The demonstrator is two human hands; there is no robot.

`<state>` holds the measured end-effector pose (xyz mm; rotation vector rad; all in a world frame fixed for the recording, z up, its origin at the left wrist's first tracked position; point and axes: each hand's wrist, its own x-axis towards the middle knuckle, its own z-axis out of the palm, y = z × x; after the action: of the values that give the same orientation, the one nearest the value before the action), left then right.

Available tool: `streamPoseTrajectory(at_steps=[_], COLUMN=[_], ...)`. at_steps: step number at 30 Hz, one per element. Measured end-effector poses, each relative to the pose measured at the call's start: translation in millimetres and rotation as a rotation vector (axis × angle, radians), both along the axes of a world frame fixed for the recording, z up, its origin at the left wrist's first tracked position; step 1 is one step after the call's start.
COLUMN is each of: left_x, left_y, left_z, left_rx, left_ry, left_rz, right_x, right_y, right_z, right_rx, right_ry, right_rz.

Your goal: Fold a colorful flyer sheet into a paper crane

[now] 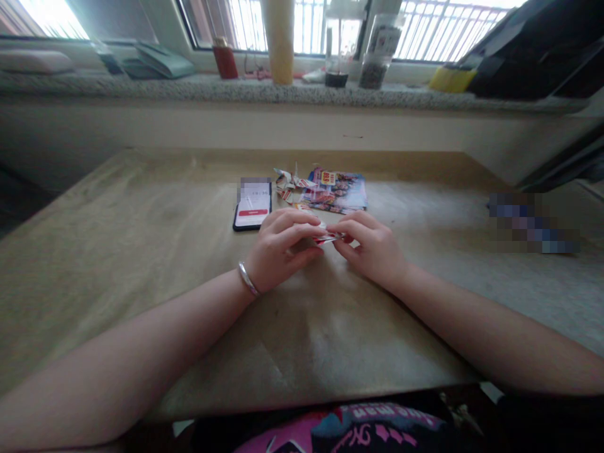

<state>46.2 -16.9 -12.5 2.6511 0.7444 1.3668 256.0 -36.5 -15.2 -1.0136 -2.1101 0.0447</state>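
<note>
Both hands meet over the middle of the table around a small piece of folded printed paper [326, 238], white and red. My left hand [285, 242], with a silver bangle at the wrist, has its fingers closed on the paper's left side. The right side is pinched between the thumb and fingers of my right hand [370, 245]. Much of the paper is hidden by the fingers. Just beyond lie folded paper pieces [287, 184] with pointed tips, and colourful printed leaflets [342, 190]. A phone [252, 204] with a lit screen lies beside my left hand.
The beige tabletop [141, 264] runs back to a wall below a stone windowsill [189, 86]. On the sill stand a red bottle [225, 58], a tall yellow cylinder [279, 44] and clear containers [375, 53]. A blurred-out item [528, 223] lies at the right.
</note>
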Motion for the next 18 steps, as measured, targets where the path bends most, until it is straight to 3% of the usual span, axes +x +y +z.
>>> streamPoseTrajectory(at_steps=[6, 10, 18], left_x=[3.7, 2.3, 0.4], left_y=[-5.7, -1.7, 2.8], left_z=[2.1, 0.2, -4.5], left_rx=[0.000, -0.033, -0.198], left_ry=[-0.072, -0.134, -0.260], left_rz=[0.059, 0.057, -0.068], right_x=[-1.9, -3.4, -3.5], right_y=[-5.1, -4.9, 1.2], right_z=[5.0, 5.5, 5.8], right_rx=[0.085, 0.117, 0.186], right_ry=[-0.120, -0.049, 0.131], right_rz=[-0.140, -0.087, 0.015])
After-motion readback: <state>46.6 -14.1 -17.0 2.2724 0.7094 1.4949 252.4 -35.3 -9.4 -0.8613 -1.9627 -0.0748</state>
